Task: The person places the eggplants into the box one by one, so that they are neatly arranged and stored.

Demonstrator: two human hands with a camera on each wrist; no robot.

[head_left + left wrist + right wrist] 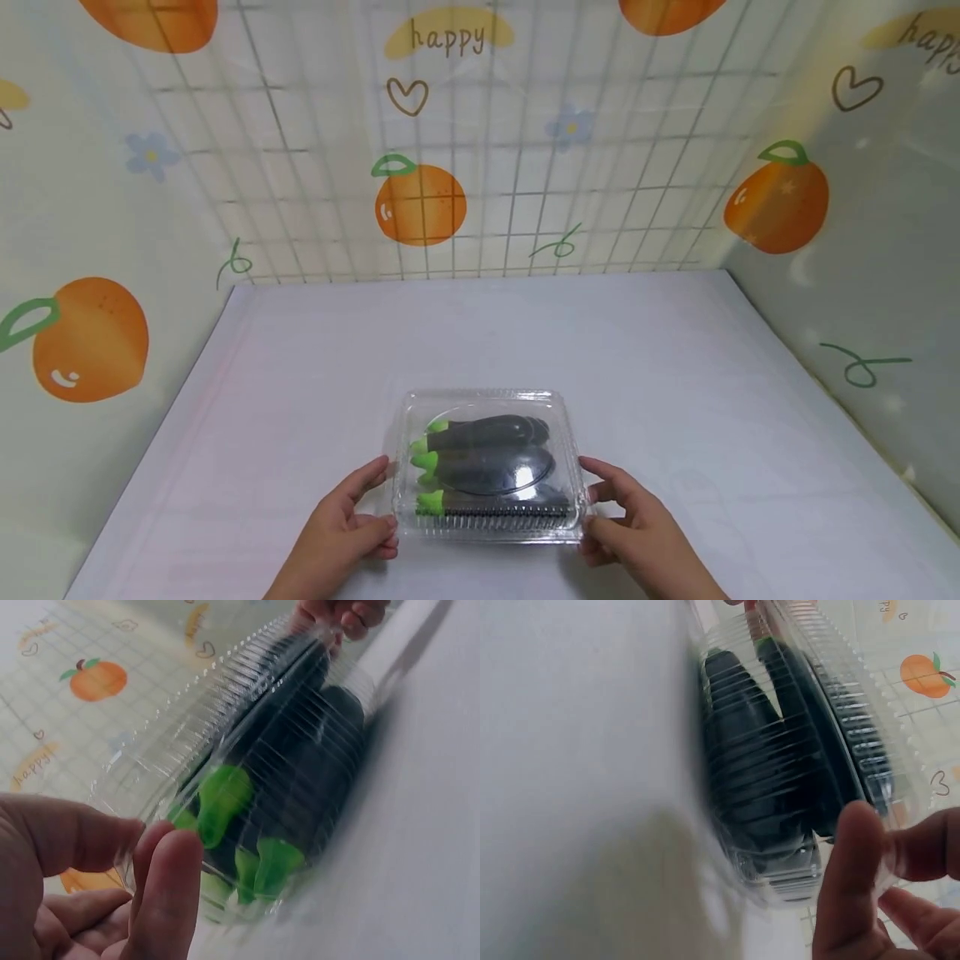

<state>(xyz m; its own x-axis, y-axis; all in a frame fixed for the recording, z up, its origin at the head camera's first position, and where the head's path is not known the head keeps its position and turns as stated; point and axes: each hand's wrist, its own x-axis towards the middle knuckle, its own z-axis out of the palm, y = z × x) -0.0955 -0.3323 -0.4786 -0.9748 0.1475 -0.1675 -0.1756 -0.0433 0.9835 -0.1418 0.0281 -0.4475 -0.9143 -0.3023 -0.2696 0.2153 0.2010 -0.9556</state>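
Observation:
A clear plastic clamshell box with a ribbed wall is near the front of the white table, its lid closed. Inside lie several dark purple eggplants, green stem ends to the left. My left hand pinches the left rim between thumb and fingers, as the left wrist view confirms, with the green stems close by. At the opposite side, my right hand pinches the right rim, near the rounded dark ends of the eggplants. Whether the box's underside touches the table cannot be told.
White table surface stretches behind and to both sides of the box. A patterned curtain with oranges, hearts and the word "happy" encloses the back and sides, and a wire grid shows through it at the back.

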